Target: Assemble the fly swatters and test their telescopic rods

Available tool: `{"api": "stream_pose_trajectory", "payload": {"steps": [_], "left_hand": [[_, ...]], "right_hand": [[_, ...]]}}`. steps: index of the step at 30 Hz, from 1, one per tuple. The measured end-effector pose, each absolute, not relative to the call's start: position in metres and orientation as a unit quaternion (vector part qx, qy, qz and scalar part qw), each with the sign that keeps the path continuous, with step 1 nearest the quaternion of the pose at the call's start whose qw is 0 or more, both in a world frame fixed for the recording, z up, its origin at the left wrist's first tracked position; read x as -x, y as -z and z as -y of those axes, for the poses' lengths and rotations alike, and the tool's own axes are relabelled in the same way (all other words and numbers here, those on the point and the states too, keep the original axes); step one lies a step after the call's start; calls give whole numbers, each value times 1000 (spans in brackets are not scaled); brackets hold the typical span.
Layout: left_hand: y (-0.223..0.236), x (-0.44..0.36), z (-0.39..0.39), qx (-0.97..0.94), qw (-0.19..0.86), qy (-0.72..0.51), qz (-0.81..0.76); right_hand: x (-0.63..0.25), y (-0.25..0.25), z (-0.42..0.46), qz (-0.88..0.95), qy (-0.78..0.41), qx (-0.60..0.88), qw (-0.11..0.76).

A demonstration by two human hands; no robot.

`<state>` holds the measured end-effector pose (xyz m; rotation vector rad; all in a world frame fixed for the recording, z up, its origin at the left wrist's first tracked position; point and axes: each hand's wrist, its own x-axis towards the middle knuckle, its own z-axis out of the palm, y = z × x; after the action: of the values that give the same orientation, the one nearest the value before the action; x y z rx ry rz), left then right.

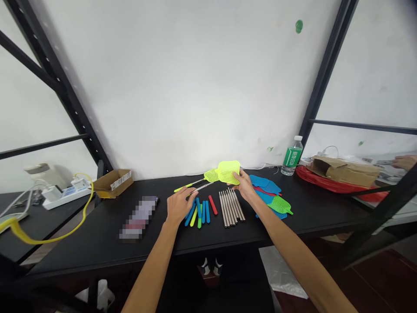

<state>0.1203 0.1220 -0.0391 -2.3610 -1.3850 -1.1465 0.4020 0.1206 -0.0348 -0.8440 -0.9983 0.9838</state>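
My right hand [243, 184] grips the yellow mesh head of a fly swatter [228, 171] above the black table [97, 234]. My left hand [178, 204] pinches the lower end of its thin metal rod, which runs up to that head. A second yellow swatter [208, 176] with a yellow handle lies just behind. Below my hands lie several coloured handle grips [202, 211] in blue, green and red, and a row of several bare metal rods [231, 208]. Blue and green swatter heads [270, 195] are piled right of my right hand.
A small open cardboard box [112, 182] and a blurred flat object [139, 216] lie on the left. A green-labelled water bottle [292, 156] stands at the back right, next to a brown paper bag [345, 169] on red plastic. Another person's hand [404, 161] shows at far right. Black shelf posts frame both sides.
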Motion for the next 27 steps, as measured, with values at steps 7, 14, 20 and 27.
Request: {"api": "stream_pose_trajectory", "payload": {"steps": [7,14,20,27], "left_hand": [[39,-119,-123,795,80,380,467],[38,-118,-123,797,77,374,467],[39,-118,-123,796,76,378,466],[40,-118,-124,794,74,382,467]], "right_hand": [[-396,35,-119,497,-384,419,656],[-396,39,-122,510,-383,419,646],[-398,38,-120,506,-393,409,650],[-398,38,-121,513,-383,413,647]]}}
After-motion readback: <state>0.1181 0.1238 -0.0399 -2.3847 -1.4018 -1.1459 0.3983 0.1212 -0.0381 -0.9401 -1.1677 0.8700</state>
